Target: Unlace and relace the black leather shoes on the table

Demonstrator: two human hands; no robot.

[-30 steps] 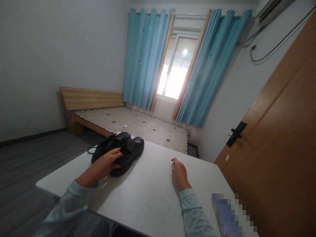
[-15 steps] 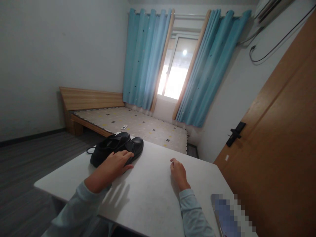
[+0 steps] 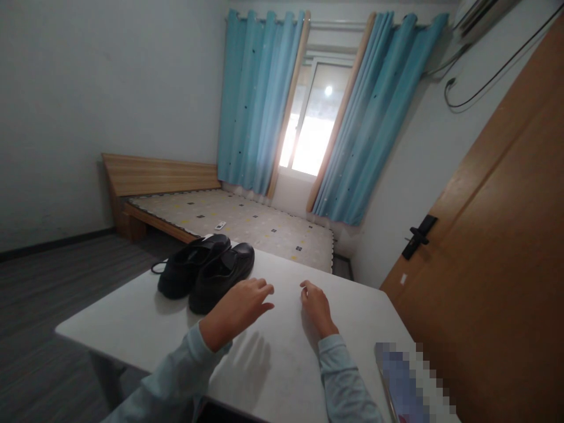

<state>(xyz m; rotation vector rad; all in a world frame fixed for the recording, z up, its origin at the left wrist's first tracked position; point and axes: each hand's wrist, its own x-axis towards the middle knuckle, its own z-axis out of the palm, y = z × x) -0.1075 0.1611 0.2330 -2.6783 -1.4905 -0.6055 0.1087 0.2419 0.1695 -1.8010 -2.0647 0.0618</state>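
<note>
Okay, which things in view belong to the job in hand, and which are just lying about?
Likely part of the job:
two black shoes, just beyond the left hand
white table, which the shoes stand on

Apparently just lying about:
small white object on the bed
pixelated item beside the right sleeve

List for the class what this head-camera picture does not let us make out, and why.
All in the head view:
Bluish item on the table: pixelation hides its details.
Nearer shoe: the left hand covers part of its side.
Right hand: its underside is hidden by the hand itself.
Air conditioner: cut off by the top edge.
White object on the bed: too small to read.
</note>
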